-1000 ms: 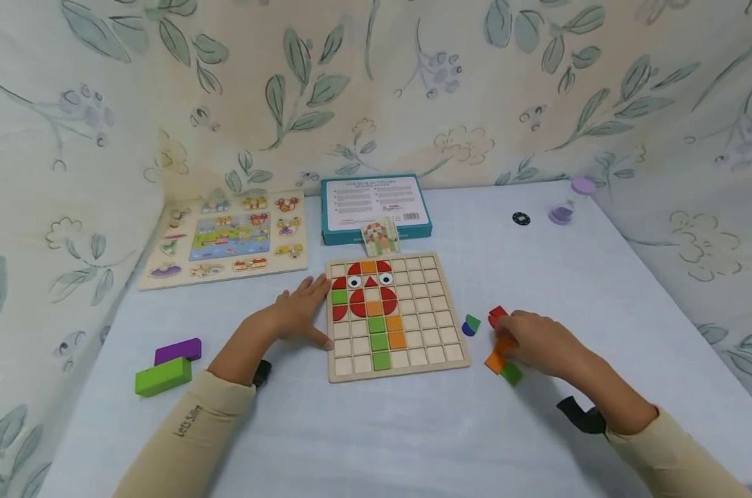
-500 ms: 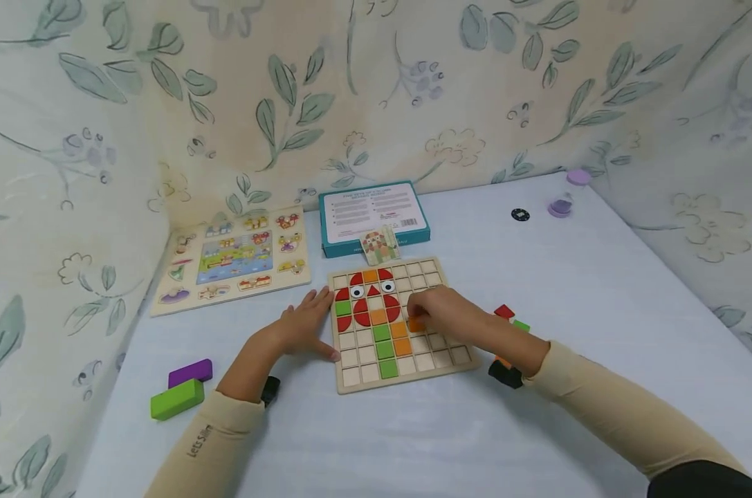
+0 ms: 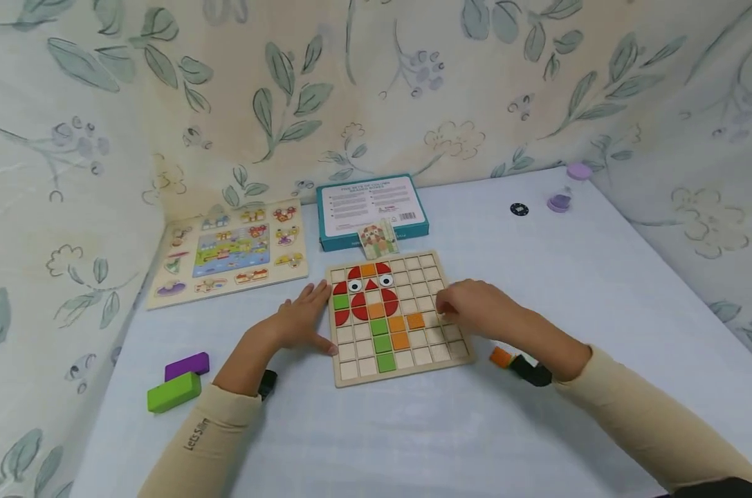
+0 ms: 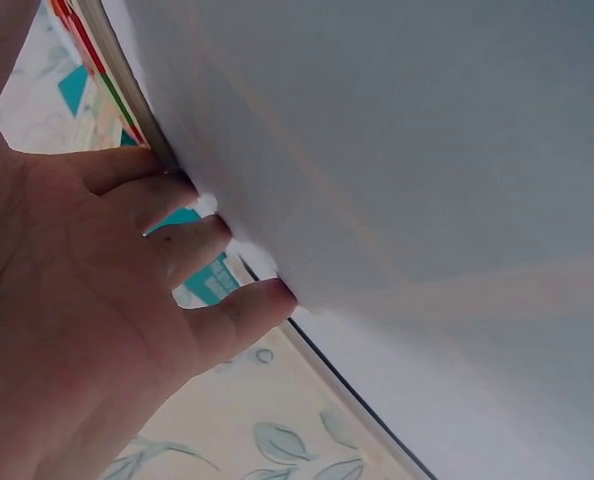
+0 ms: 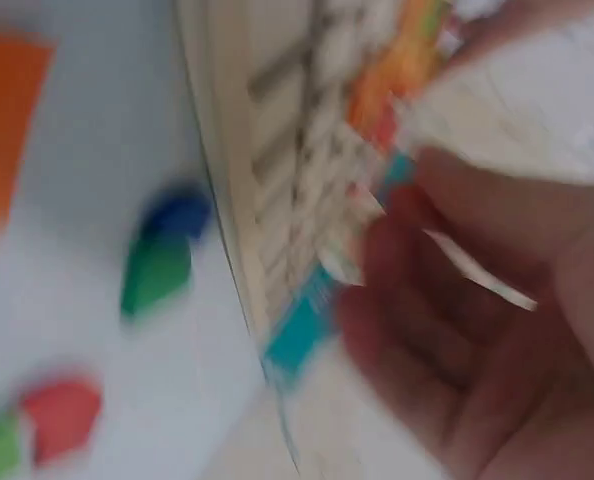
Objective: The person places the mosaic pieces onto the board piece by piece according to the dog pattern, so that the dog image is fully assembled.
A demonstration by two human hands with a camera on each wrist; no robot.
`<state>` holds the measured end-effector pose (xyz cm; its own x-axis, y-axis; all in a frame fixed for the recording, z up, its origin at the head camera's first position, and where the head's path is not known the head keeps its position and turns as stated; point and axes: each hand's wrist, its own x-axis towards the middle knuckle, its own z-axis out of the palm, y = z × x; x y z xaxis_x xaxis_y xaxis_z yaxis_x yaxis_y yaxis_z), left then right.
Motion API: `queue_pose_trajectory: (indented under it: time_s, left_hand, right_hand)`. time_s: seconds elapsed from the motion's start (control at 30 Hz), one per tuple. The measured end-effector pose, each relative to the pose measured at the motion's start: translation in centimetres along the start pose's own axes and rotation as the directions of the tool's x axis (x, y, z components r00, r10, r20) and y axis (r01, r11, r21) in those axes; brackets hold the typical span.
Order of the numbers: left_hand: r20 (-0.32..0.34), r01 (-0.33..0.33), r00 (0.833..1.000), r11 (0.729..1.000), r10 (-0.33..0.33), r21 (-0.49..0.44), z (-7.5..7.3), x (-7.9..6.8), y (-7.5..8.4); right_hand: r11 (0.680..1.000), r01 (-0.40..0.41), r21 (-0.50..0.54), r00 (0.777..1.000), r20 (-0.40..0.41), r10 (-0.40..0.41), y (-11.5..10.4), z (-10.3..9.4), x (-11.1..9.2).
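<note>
A wooden grid board (image 3: 422, 355) lies mid-table with red, green and orange tiles and two eye tiles set in it. One orange tile (image 3: 416, 320) sits in a cell right of the other orange ones. My left hand (image 3: 299, 321) lies with spread fingers against the board's left edge; its fingertips (image 4: 277, 290) show at the edge in the left wrist view. Over the board's right edge is my right hand (image 3: 484, 308), fingers loosely bent around nothing. Blurred in the right wrist view are loose blue (image 5: 177, 212), green (image 5: 157, 270), red (image 5: 62, 415) and orange (image 5: 7, 120) pieces.
Behind the board, a picture card (image 3: 378, 238) leans on a teal box (image 3: 326, 243). A picture puzzle board (image 3: 232, 283) lies back left. Purple (image 3: 187, 366) and green (image 3: 173, 393) blocks are at left. A black disc (image 3: 519, 209) and purple-ended timer-like item (image 3: 560, 202) stand far right.
My right hand carried an orange tile from the loose pieces to the board, set it in a cell, and has drawn back rightward without it. The left hand has stayed at the board's edge.
</note>
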<state>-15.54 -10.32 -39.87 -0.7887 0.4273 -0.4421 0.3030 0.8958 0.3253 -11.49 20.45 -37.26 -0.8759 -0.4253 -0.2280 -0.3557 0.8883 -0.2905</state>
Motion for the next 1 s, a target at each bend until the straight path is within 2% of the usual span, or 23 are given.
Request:
queue_pose_trajectory:
  time_s: [0.1, 0.17, 0.27, 0.4, 0.57, 0.7, 0.77, 0.87, 1.0]
  left_hand:
    - [0.000, 0.002, 1.000, 1.000, -0.002, 0.015, -0.3, -0.1, 0.1]
    - [-0.004, 0.005, 1.000, 1.000, -0.005, 0.028, -0.5, -0.2, 0.1]
    - [-0.005, 0.001, 1.000, 0.999, -0.001, 0.039, -0.7, -0.2, 0.1]
    - [-0.003, 0.004, 1.000, 1.000, -0.004, 0.026, -0.5, -0.1, 0.1]
    - [0.019, 0.004, 1.000, 1.000, -0.004, -0.006, 0.1, 0.1, 0.1]
    - [0.007, 0.006, 1.000, 1.000, -0.006, -0.010, 0.5, 0.2, -0.1]
    - [0.001, 0.010, 1.000, 1.000, -0.010, -0.013, 0.6, 0.1, -0.3]
    - [-0.004, 0.000, 1.000, 1.000, 0.000, -0.020, 0.7, 0.1, -0.3]
    - [-0.013, -0.016, 1.000, 1.000, 0.016, -0.002, 0.4, 0.0, -0.1]
  right_hand:
    - [0.995, -0.088, -0.039, 0.991, 0.096, 0.091, 1.5, -0.2, -2.8]
    - [0.992, -0.104, -0.072, 0.985, 0.133, 0.113, 2.4, 0.3, -4.5]
    - [0.992, -0.095, -0.087, 0.989, 0.109, 0.104, 3.3, 1.5, -6.1]
    - [0.996, -0.071, -0.052, 0.996, 0.050, 0.074, 4.0, 2.3, -6.7]
    - [0.999, 0.002, 0.050, 1.000, 0.025, -0.003, 3.2, 1.7, -5.4]
    - [0.986, 0.130, 0.106, 0.991, -0.056, -0.124, 0.5, 1.6, -2.6]
    - [0.978, 0.177, 0.108, 0.983, -0.062, -0.171, -0.9, 1.9, -1.0]
    - [0.981, 0.176, 0.084, 0.984, -0.040, -0.173, -2.2, 2.5, 0.6]
    - [0.989, 0.132, 0.067, 0.990, -0.058, -0.129, -2.6, 2.8, 1.2]
